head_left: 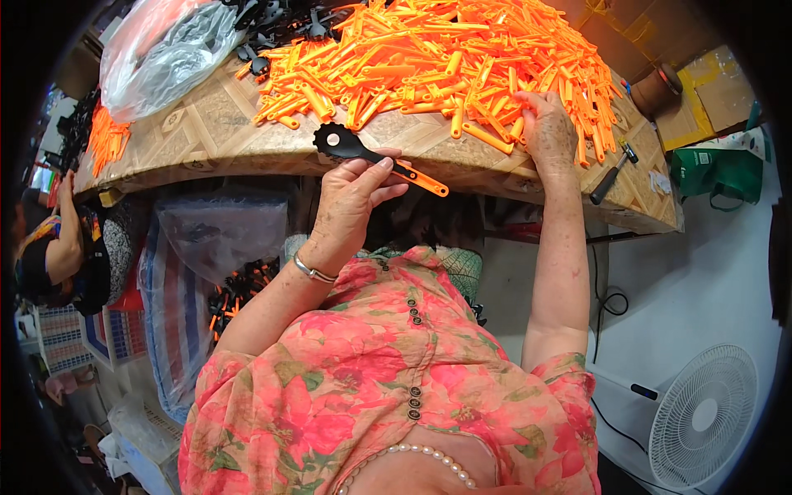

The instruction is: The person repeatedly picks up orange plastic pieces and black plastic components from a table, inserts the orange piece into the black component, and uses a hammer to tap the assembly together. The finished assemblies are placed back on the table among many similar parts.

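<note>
My left hand [353,194] is closed around the neck of a black pasta server [345,147], held just in front of the table's near edge. Its toothed round head with a hole points left, and an orange strip [427,180] lies along its handle, pointing right. At the right front of a large heap of orange plastic handle pieces [445,58], my right hand [550,136] has its fingers bent together. Whether a piece is between those fingertips I cannot make out. Several loose orange pieces lie just left of that hand.
On the table [206,115] lie black pasta server heads [318,25], a clear plastic bag [165,58] and a hammer [615,173]. A white fan [704,415] stands at lower right. A green bag [718,175] and cardboard boxes [718,87] flank the right side. Another person [62,247] sits far left.
</note>
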A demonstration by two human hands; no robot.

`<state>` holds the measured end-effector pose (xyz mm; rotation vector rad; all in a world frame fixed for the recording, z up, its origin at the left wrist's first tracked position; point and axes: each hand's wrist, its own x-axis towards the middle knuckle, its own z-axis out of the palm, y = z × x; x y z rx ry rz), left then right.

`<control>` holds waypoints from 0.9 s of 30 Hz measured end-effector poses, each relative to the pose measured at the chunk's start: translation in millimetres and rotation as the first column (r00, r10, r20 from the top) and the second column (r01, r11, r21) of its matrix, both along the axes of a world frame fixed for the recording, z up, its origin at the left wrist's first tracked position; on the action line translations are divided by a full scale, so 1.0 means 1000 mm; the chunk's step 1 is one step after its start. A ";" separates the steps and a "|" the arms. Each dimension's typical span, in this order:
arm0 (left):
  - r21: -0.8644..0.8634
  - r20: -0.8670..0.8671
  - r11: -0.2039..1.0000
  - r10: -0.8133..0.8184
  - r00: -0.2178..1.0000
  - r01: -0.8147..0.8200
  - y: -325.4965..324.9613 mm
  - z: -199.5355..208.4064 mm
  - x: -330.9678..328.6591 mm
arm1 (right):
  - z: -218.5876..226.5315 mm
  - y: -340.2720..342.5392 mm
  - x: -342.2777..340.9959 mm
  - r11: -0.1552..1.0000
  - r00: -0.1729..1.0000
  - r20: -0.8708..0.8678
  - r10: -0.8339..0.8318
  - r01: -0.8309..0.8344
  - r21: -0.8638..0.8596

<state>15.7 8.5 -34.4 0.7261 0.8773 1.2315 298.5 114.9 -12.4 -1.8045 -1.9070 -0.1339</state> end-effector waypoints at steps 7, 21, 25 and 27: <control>0.007 0.011 1.000 -0.001 1.000 0.001 0.001 0.001 -0.001 | -0.009 0.002 0.008 0.929 0.942 -0.225 0.250 -0.167 0.330; 0.032 0.051 0.999 -0.011 0.999 0.009 -0.002 0.006 0.011 | -0.004 -0.102 -0.079 0.898 0.534 -0.776 0.336 -0.431 0.092; 0.028 0.040 1.000 0.013 0.999 -0.014 0.000 0.003 0.006 | -0.007 -0.095 -0.078 0.912 0.520 -0.790 0.325 -0.392 0.117; 0.031 0.037 0.999 0.024 0.999 -0.025 0.000 0.001 0.004 | 0.000 -0.087 -0.072 0.917 0.604 -0.726 0.329 -0.387 0.094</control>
